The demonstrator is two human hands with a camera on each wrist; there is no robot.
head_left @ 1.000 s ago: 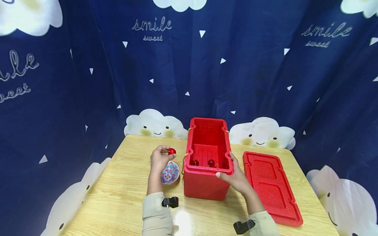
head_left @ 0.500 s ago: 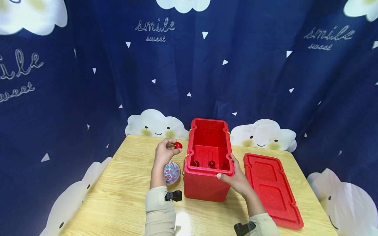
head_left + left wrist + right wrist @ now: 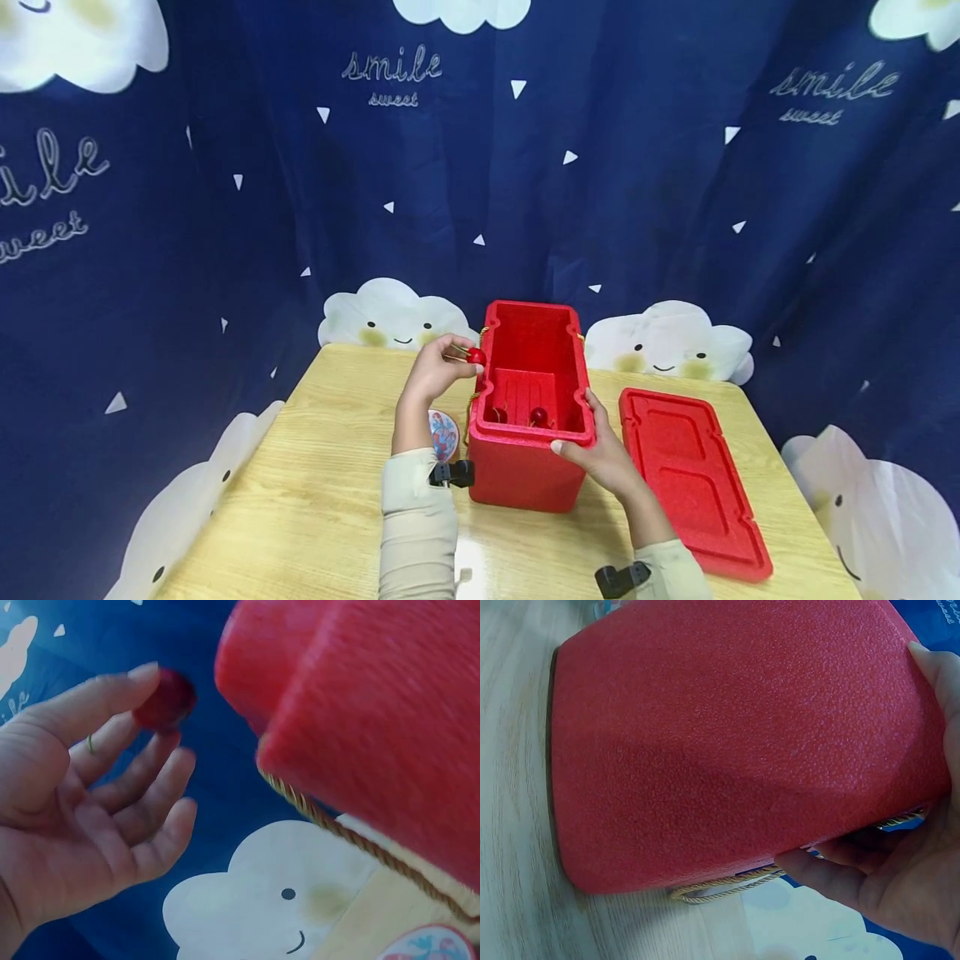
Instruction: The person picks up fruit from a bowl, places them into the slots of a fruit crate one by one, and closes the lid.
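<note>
Between thumb and fingertips my left hand [image 3: 438,368] pinches a red cherry [image 3: 476,356] with a green stem, up at the left rim of a red foam box [image 3: 525,473]. In the left wrist view the cherry [image 3: 166,699] sits at the thumb tip, a gap away from the box wall [image 3: 390,727]. My right hand [image 3: 603,454] grips the box's near right corner, thumb on the front and fingers along the side. Inside the box, near its front end, lie two dark red cherries, one of them a stemmed cherry [image 3: 537,416] and the other partly hidden by the wall.
A small patterned bowl [image 3: 444,437] stands left of the box, partly hidden by my left forearm. The red lid [image 3: 693,479] lies flat on the wooden table [image 3: 300,500] at the right. A gold cord [image 3: 352,840] hangs along the box's side. A blue curtain stands behind.
My left hand has carried the cherry up, away and to the right, from over the bowl to the box's left rim. The right hand keeps its grip on the box corner.
</note>
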